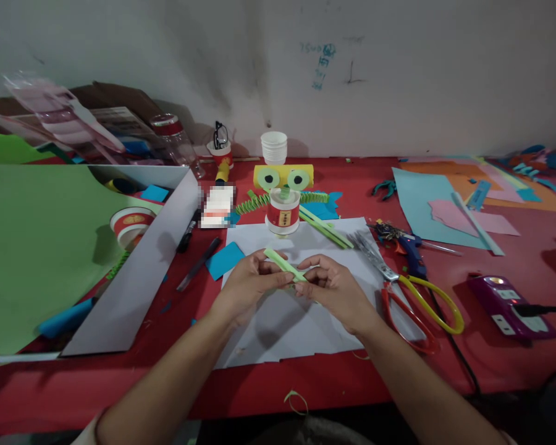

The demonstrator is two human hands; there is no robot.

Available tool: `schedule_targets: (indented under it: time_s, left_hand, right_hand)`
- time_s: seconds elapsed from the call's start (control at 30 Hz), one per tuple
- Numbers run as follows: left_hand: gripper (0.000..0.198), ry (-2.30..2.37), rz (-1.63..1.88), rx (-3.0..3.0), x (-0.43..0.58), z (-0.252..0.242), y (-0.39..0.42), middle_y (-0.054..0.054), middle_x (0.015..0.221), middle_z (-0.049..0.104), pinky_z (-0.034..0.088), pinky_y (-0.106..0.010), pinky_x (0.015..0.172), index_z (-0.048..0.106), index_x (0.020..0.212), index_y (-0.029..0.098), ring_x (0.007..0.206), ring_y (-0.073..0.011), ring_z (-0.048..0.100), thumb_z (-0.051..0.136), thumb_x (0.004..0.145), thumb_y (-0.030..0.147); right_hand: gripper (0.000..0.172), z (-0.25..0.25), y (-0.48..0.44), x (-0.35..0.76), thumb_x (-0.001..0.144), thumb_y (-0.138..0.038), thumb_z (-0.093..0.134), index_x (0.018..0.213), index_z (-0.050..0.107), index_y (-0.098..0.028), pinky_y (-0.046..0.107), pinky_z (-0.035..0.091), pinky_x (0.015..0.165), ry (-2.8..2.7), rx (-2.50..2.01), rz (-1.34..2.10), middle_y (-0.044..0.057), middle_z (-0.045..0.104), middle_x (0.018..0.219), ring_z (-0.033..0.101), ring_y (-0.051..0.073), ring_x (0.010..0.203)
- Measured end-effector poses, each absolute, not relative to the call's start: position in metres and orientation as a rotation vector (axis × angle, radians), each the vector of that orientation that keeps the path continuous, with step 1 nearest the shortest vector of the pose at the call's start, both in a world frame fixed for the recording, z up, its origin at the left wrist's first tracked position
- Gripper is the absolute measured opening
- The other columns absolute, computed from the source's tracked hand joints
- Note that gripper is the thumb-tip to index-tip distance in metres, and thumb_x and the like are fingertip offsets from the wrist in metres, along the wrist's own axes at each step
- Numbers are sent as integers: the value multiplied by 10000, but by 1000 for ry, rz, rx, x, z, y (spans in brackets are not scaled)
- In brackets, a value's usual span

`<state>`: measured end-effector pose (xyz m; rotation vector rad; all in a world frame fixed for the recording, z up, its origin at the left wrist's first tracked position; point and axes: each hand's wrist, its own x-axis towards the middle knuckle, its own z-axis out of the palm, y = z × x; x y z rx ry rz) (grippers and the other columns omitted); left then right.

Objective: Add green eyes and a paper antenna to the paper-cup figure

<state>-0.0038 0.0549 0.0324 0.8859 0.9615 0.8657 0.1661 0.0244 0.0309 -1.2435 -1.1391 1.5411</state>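
While both hands meet over the white paper sheet [282, 343] on the red tabletop [167, 392], a narrow, pale green, folded paper strip [279, 261] lies between them, slightly above the sheet's middle in the view. Its long axis runs on a diagonal: one end points up and to the left, away from the person, and the other slants down to the right, where the fingers mostly hide it. The left hand [250, 279] is closed on the strip, its thumb pressed along the near side and its curled fingers behind, with the upper-left end sticking out past them. The right hand [334, 285] pinches the lower-right part between thumb and fingertips, the gap no wider than the paper; its other fingers are loosely bent. The two thumbs nearly meet. Straight beyond the hands stands an upright red-and-white paper cup [282, 214] with green pleated paper arms [254, 203]. Long, pale green paper strips [328, 230] lie just right of the cup, slanting the same way as the held one. Large metal scissors with red and yellow handles [391, 277] rest near the right hand.
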Motion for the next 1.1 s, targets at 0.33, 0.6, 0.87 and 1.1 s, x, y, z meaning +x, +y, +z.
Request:
schedule_targets:
  time_s: [0.33,0.6,0.87,1.1]
  left_hand:
    - [250,933,812,915,-9,33,57,-24,744,716,510,-226,656,668,847,147,669,-122,652,790,630,171]
    - [216,993,850,873,-8,35,57,-12,692,691,505,-204,630,667,782,137,638,-106,638,801,618,184]
    - [280,1098,919,823,-13,40,62,17,598,640,482,-210,586,649,736,133,562,-91,595,840,541,193]
    - [288,1062,898,817,-11,44,61,10,618,649,484,-201,588,652,756,120,572,-89,597,838,548,193]
  right_hand:
    - [275,35,25,168,699,-248,718,934,589,-183,230,390,534,-1145,-1293,1584,-29,643,641,573,112,586]
    - [279,35,26,168,713,-283,719,942,592,-188,227,372,511,-1175,-1284,1584,-20,645,654,585,120,596]
    - [284,37,26,169,704,-286,714,943,591,-193,214,351,484,-1179,-1312,1642,-18,643,638,577,116,570]
    - [275,39,26,169,691,-277,715,925,595,-199,201,314,458,-1148,-1333,1644,-34,627,611,576,108,551]
